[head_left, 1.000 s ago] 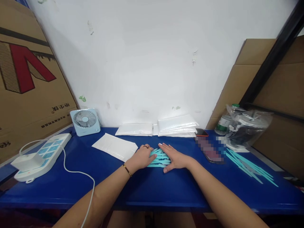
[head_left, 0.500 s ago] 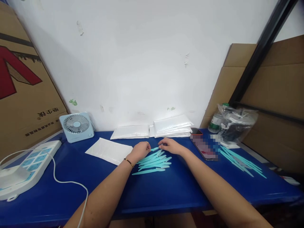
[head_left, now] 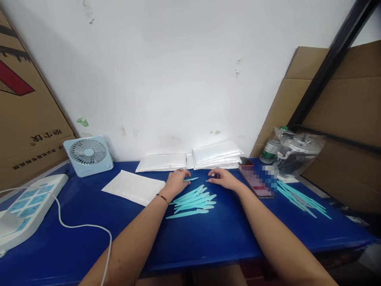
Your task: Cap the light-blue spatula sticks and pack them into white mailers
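Observation:
A fan of several thin teal plastic sticks (head_left: 193,200) lies on the blue table (head_left: 208,238) in front of me. My left hand (head_left: 176,181) rests just behind the pile, its fingers curled and pinching one teal stick (head_left: 190,179) that points to the right. My right hand (head_left: 222,178) lies a little to the right at the same depth, fingers bent, with something small and pale at its fingertips that I cannot name. Both hands sit beyond the far edge of the pile.
White pouches are stacked at the wall (head_left: 216,155), and one flat pouch (head_left: 133,186) lies left. A small fan (head_left: 88,155) and a power strip (head_left: 20,208) with its cable stand at the left. A phone (head_left: 256,180), more teal sticks (head_left: 302,196), a plastic bag (head_left: 296,153) and cardboard are on the right.
My hands lifted off the pile, which they had covered flat, and moved back past it. The left hand picked up one stick. The view shifted slightly.

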Demonstrator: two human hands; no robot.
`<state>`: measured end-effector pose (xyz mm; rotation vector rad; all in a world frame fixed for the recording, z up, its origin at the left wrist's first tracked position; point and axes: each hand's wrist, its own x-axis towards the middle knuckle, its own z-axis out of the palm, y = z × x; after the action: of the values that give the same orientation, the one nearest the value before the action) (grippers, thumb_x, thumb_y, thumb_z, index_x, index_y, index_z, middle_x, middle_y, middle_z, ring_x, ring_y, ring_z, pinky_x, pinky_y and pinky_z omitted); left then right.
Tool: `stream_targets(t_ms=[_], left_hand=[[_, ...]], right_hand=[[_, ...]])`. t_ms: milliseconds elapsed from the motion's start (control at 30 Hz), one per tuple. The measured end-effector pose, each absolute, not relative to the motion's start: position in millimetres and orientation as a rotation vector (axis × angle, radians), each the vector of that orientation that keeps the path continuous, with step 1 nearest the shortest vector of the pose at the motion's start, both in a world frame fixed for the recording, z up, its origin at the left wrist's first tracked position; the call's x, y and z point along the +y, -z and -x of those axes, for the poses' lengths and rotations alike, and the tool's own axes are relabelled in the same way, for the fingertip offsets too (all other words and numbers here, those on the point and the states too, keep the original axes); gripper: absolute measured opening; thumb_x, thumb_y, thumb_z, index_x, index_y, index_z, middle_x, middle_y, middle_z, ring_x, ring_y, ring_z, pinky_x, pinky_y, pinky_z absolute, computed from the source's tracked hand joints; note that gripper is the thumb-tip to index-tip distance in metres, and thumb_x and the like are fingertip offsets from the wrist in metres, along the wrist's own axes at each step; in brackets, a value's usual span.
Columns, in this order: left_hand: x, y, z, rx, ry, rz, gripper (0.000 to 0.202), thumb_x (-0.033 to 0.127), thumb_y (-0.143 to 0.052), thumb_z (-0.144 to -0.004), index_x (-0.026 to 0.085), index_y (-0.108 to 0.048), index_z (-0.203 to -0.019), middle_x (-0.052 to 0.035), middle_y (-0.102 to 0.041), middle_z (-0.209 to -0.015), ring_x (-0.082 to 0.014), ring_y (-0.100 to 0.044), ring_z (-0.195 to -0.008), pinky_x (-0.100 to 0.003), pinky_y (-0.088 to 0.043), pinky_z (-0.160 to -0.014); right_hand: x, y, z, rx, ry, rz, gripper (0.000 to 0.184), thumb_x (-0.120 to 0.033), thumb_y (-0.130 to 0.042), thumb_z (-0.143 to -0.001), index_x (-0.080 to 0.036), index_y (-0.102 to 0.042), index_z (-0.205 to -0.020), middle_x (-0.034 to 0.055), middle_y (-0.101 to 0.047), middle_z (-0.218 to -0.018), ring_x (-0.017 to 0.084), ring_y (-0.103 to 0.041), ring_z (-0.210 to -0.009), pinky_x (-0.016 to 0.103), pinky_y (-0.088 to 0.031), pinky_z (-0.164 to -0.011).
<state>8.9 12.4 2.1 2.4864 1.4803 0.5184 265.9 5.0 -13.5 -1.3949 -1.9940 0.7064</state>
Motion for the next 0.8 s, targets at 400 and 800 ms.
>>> stream_targets(t_ms=[400, 800], left_hand=[[-14, -8, -7, 1.193, -0.343, -2.408, 0.023, 0.041, -0.058, -0.075, 0.021, -0.066, -0.082, -0.0005, -0.067, -0.079, -0.0146, -0.059, -0.070, -0.022, -0.039, -0.057], [-6, -19, -8, 1.392, -0.362, -2.639, 0.023, 0.037, -0.050, -0.085, 0.023, -0.067, -0.089, -0.0034, -0.069, -0.091, -0.0203, -0.062, -0.087, -0.027, -0.041, -0.074]], right_hand=[[-8, 5, -231, -2.349, -0.689, 1.073, 0.017, -0.036, -0.068, -0.075, -0.019, -0.066, -0.079, 0.0023, -0.051, -0.087, 0.015, -0.050, -0.079, 0.026, -0.040, -0.070], [1, 2, -258, -2.013, -0.781, 1.157, 0.020, -0.038, -0.068, -0.072, -0.018, -0.065, -0.073, 0.0014, -0.052, -0.085, 0.016, -0.052, -0.081, 0.030, -0.040, -0.079]])
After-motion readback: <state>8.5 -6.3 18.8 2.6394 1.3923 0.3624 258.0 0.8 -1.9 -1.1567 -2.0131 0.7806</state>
